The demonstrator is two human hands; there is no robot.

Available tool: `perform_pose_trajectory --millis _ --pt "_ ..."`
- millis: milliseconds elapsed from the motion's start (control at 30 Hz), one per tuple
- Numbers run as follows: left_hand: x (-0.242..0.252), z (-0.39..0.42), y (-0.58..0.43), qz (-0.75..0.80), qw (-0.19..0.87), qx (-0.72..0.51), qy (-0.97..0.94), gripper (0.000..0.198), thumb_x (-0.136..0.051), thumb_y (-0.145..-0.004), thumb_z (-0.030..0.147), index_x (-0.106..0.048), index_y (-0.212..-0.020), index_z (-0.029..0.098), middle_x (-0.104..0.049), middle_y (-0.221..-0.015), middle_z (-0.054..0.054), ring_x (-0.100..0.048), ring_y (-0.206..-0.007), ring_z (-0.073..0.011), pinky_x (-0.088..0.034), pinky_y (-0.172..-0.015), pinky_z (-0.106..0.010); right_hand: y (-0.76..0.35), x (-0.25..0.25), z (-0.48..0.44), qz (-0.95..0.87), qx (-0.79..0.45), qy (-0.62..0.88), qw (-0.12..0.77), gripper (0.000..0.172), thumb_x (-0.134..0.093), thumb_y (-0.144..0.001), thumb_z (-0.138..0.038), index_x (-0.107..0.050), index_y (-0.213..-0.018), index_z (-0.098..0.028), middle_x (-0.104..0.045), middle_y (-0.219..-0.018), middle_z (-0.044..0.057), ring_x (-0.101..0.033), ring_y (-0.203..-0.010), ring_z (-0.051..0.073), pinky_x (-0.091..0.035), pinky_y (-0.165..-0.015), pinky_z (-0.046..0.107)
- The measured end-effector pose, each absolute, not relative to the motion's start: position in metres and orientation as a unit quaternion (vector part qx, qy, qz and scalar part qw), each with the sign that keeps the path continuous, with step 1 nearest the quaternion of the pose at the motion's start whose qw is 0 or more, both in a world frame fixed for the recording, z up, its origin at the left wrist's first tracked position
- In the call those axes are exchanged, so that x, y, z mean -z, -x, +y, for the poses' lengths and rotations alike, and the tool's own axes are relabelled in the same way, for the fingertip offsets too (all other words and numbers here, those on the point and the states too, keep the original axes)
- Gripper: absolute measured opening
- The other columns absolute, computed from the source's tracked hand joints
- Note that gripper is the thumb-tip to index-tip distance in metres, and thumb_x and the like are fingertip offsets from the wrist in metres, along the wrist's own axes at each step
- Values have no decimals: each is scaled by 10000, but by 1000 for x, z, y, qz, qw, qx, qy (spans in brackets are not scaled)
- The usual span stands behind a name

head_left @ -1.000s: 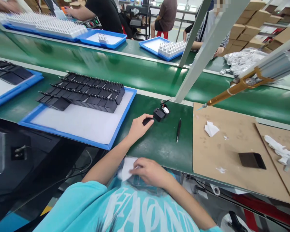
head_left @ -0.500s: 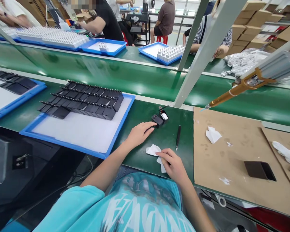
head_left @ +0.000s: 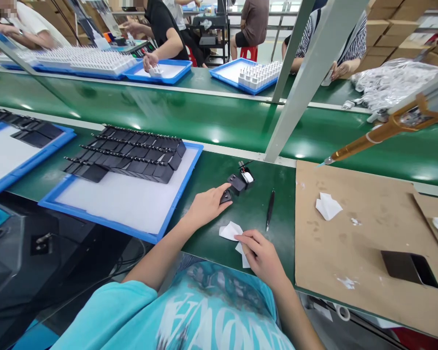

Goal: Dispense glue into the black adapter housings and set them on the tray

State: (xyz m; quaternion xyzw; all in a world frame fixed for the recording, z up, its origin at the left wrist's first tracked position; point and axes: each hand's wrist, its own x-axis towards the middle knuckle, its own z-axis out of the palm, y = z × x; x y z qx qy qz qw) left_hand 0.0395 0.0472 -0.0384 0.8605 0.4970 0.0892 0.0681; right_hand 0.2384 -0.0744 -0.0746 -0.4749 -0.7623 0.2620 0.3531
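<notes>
My left hand (head_left: 209, 205) is closed, thumb and fingers gripping a small black plastic part (head_left: 226, 197) by its edges. Just past it on the green bench are a black rectangular block (head_left: 236, 184) and an open black housing (head_left: 246, 176) with a white part and wires showing. My right hand (head_left: 262, 253) pinches the edge of a white wipe (head_left: 230, 231) that lies on the bench; whether it is paper or cloth I cannot tell. A second white piece (head_left: 243, 255) lies partly under that hand. To the right rests a black pen-like tool (head_left: 270, 210).
Left of my hands, a blue tray (head_left: 156, 236) carries rows of black adapters (head_left: 131, 150). On the right, brown cardboard (head_left: 336, 257) bears a white scrap (head_left: 328, 206) and a black case (head_left: 410, 268). An orange hanging tool (head_left: 365, 143) and a metal post (head_left: 295, 87) intrude.
My left hand has drawn back slightly from the black block, with the small black part now visible in its grip. My right hand stays at the wipe. A co-worker's hand reached into a far tray.
</notes>
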Motion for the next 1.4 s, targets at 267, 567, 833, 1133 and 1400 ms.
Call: perform_pose_trajectory --millis 267,567,833,1133,1400 --pt "22 38 -33 462 58 -10 -885 350 -421 -985 399 -454 -1280 214 -653 -1098 -58 -636 -992 -219 -461 -645 -268 -240 73 -75 -767 -255 469 355 334 -437 -909 -113 -639 -1141 -242 -650 -990 72 -653 -839 134 -545 -686 228" --pt "12 49 -28 423 69 48 -902 353 -409 -976 438 -483 -1263 246 -627 -1047 -60 -651 -863 -218 -441 -583 -274 -240 72 -75 -770 -249 469 354 347 -437 -904 -116 -639 -1150 -253 -662 -996 70 -666 -855 142 -555 -693 233" --pt "21 47 -31 454 257 -108 -846 288 -369 -992 338 -546 -1196 238 -655 -1189 -24 -607 -1074 -182 -470 -918 -317 -240 74 -76 -768 -254 471 352 359 -440 -904 -110 -625 -1172 -258 -650 -1003 67 -651 -851 138 -547 -698 238" --pt "26 48 -35 472 144 -64 -868 328 -458 -947 442 -560 -1183 239 -695 -1102 -32 -629 -997 -222 -486 -791 -318 -238 77 -76 -760 -266 475 355 383 -438 -907 -113 -611 -1204 -282 -647 -1005 59 -652 -851 138 -544 -693 237" --pt "25 46 -40 472 49 13 -880 315 -499 -933 438 -528 -1111 180 -699 -937 -87 -686 -867 -265 -462 -674 -333 -239 74 -75 -755 -262 478 364 337 -452 -914 -128 -636 -1158 -269 -651 -987 60 -657 -842 131 -545 -689 227"
